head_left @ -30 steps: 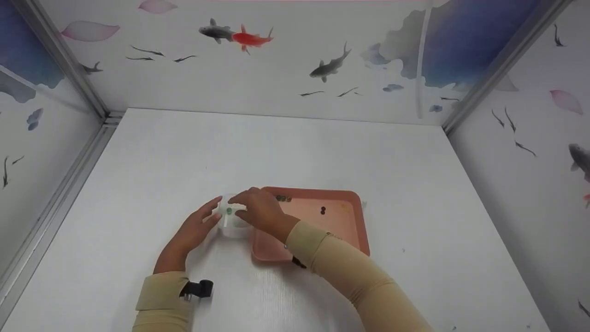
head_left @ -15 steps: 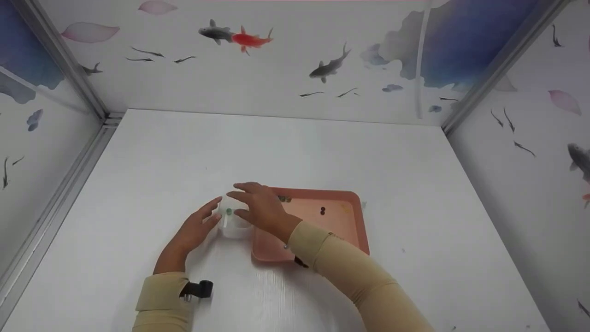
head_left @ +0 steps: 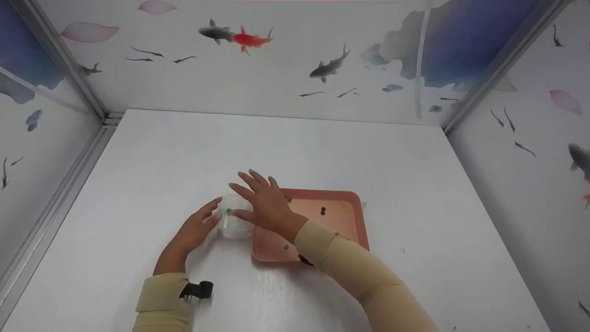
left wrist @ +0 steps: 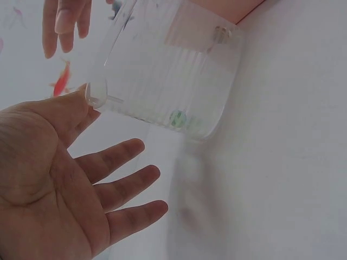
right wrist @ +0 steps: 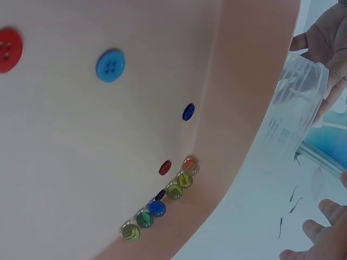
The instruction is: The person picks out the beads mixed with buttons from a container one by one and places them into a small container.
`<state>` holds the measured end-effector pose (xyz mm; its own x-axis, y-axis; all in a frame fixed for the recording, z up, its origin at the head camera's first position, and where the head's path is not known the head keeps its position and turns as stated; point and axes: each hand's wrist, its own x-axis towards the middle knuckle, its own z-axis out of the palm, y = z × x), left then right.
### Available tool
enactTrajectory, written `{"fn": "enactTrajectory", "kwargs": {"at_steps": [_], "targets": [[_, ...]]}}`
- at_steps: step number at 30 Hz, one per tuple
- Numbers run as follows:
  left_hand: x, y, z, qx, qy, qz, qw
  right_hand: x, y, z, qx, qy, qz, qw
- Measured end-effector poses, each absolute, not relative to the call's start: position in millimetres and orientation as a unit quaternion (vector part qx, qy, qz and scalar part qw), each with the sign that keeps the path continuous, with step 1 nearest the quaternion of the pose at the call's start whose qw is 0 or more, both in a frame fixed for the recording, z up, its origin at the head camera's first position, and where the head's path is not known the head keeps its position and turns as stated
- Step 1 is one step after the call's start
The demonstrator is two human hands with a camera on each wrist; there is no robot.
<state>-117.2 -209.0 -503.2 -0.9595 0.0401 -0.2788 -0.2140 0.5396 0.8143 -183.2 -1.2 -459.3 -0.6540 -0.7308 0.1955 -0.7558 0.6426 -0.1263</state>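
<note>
A clear plastic tub (head_left: 236, 230) stands on the table against the left side of a pink tray. One green marble (left wrist: 178, 119) lies in the tub near its base. My left hand (head_left: 196, 230) is at the tub's left side, its thumb and forefinger touching near the rim; the other fingers (left wrist: 133, 184) stretch out straight, away from the wall. Over the tub and the tray's left edge, my right hand (head_left: 273, 206) is spread with nothing held. Its thumb reaches above the tub, while the other fingers point toward the far side. In the right wrist view, its fingertips (right wrist: 320, 232) show at the lower right.
The pink tray (head_left: 304, 193) holds several marbles (right wrist: 157, 208) along one wall. Scattered in it are a light blue button (right wrist: 110, 65), a red button (right wrist: 7, 50) and a dark blue button (right wrist: 188, 112). Walls printed with fish surround the white table (head_left: 295, 147).
My right hand has gone from bent fingers over the tub to widely spread ones, shifting slightly up and right. The left hand and tub have stayed put.
</note>
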Motion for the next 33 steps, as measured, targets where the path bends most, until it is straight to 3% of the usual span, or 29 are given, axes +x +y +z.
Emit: {"fn": "enactTrajectory", "kwargs": {"at_steps": [13,33], "targets": [[-117.5,-208.8,-503.8,-0.056,0.866,0.478,0.134,-185.7,10.5,-451.0,0.388,-0.918,0.079,0.025],[-117.1,-209.3,-504.2,-0.048,0.865,0.482,0.127,-198.5,41.1,-444.3,0.366,-0.909,0.2,-0.001]]}}
